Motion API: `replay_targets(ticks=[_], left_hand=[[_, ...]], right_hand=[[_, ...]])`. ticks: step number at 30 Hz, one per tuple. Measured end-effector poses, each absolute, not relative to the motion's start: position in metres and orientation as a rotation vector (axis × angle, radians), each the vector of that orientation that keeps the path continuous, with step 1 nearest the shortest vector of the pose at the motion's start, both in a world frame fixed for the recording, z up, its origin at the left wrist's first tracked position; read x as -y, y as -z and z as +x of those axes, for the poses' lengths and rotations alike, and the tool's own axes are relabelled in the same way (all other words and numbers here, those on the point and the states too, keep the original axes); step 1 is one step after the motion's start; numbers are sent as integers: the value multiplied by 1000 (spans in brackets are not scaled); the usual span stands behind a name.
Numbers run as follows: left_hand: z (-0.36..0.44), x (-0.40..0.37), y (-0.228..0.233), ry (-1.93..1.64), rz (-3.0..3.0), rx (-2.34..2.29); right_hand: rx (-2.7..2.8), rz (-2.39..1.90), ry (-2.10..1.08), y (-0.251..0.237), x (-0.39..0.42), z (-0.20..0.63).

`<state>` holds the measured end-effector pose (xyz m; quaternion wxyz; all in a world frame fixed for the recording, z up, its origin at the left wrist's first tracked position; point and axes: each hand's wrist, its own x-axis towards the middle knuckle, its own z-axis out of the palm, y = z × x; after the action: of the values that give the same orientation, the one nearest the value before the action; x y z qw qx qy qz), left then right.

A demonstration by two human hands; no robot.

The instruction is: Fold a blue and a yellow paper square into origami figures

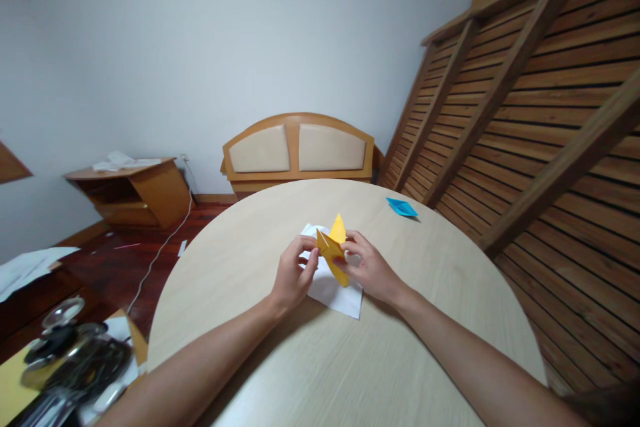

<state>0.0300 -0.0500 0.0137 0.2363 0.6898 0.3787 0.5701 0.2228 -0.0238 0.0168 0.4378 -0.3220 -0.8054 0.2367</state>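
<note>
Both the left hand (pixel 293 275) and the right hand (pixel 367 265) are pinching a partly folded yellow paper (pixel 333 248) above white sheets (pixel 334 295). Folding is looking unfinished. A finished-looking blue paper boat (pixel 401 207) is lying far right on the table (pixel 280 360).

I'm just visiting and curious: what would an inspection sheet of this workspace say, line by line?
Surface: round pale wooden table, a white paper sheet lying on it.
Job's things: yellow folded paper, held above the white sheet.
Clutter: blue folded paper further back on the table, apart from the hands.
Grippers: left hand and right hand both pinch the yellow paper.
Cables: white cable running across the floor.
Surroundings: wooden headboard against the wall, slatted wooden frame leaning at right, small side table with papers.
</note>
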Motion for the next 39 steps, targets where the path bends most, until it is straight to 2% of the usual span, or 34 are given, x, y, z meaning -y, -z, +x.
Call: replay_targets(ticks=[8, 18, 39], left_hand=[[33, 39, -15, -1604, 1389, -999], [34, 36, -13, -1479, 1083, -981], [38, 42, -13, -1415, 1224, -947]], right_hand=[[1994, -858, -194, -17, 24, 221], [2134, -731, -46, -24, 33, 218], [1976, -873, -186, -19, 28, 216]])
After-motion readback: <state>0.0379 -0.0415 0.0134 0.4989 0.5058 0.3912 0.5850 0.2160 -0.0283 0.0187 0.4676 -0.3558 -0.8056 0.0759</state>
